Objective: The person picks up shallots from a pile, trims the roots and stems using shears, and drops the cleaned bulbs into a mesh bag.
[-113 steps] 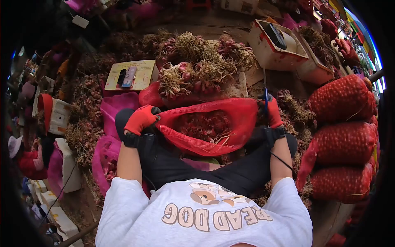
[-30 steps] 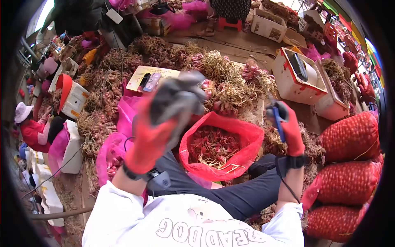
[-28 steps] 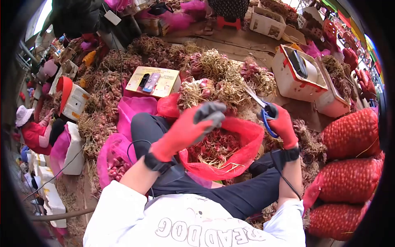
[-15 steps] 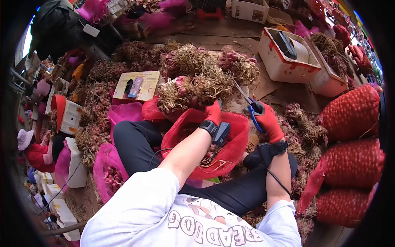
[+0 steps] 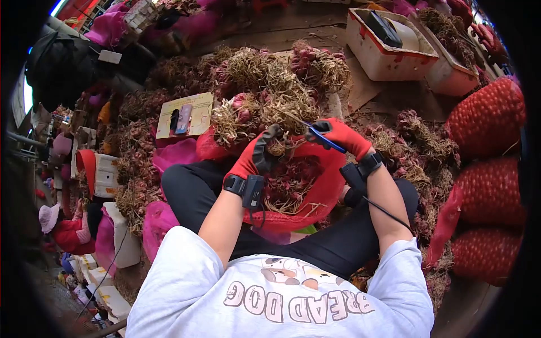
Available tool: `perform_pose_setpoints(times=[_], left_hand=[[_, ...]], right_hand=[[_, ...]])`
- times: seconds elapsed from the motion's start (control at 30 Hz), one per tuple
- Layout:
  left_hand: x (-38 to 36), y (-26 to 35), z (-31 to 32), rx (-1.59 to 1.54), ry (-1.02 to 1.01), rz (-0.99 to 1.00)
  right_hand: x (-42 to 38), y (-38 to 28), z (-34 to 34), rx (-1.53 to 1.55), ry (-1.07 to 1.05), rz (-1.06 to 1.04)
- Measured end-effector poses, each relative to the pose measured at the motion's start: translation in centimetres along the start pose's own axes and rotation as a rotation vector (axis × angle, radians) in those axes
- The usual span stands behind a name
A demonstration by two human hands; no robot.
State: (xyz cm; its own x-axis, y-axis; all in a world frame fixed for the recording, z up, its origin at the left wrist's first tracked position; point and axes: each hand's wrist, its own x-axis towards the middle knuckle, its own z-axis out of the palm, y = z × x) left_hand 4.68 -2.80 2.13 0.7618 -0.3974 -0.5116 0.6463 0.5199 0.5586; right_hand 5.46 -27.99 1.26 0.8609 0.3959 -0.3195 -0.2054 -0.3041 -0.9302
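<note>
My right hand [image 5: 341,137], in a red and dark glove, is closed on blue-handled scissors [image 5: 328,141]. The blades point left, over dry stalks. Close beside them my left hand [image 5: 256,153], gloved alike, has its fingers curled round a small shallot bunch [image 5: 277,148], mostly hidden by the glove. Both hands are above an open red mesh bag [image 5: 331,183] between my legs, with loose shallots [image 5: 290,183] inside. Just beyond the hands lies a heap of shallots with dried tops [image 5: 265,84].
Full red mesh sacks [image 5: 487,129] are stacked at the right. A foam box [image 5: 389,59] stands at the back right. Left of the heap lies a flat yellowish box [image 5: 185,115] with small devices on it. Another person in red [image 5: 70,231] sits at far left.
My left hand has drawn back from the heap and turned, now holding a bunch above the bag. My right hand has brought the scissors leftward, close to it. The view has shifted slightly.
</note>
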Motion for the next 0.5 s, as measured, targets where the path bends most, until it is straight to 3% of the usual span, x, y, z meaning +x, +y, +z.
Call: perform_pose_setpoints(times=[0.03, 0.1, 0.13, 0.2, 0.27, 0.3, 0.4, 0.43, 0.5], left_hand=[[-0.2, -0.1, -1.5, 0.267, -0.065, 0.140], [-0.3, -0.1, -4.5, 0.878, -0.146, 0.504], [-0.1, -0.2, -6.0, 0.722, -0.158, 0.399], [0.1, -0.3, -8.8, 0.395, -0.137, 0.203], [-0.6, 1.0, -8.0, -0.157, -0.049, -0.071], [-1.6, 1.2, -6.5, -0.147, 0.053, -0.048], [-1.1, 0.6, -8.2, -0.037, -0.029, 0.029], [-1.0, 0.4, -8.6, 0.207, -0.117, 0.115], [-1.7, 0.6, -8.3, 0.452, -0.089, 0.227]], right_hand=[[0.6, 0.3, 0.3, -0.008, -0.021, 0.064], [1.5, 1.4, 0.7, -0.326, 0.256, 0.005], [1.8, 2.1, 0.8, -0.483, 0.393, -0.026], [2.7, 3.8, -0.2, -0.716, 0.700, 0.201], [2.3, 4.7, -1.9, -0.484, 0.647, 0.121], [2.2, 4.1, -2.1, -0.370, 0.620, 0.082], [0.7, 2.7, -1.4, 0.394, 0.241, -0.066], [-0.9, 0.6, -0.3, 0.446, 0.104, -0.036], [-3.9, -2.0, 2.8, 0.483, -0.082, 0.037]])
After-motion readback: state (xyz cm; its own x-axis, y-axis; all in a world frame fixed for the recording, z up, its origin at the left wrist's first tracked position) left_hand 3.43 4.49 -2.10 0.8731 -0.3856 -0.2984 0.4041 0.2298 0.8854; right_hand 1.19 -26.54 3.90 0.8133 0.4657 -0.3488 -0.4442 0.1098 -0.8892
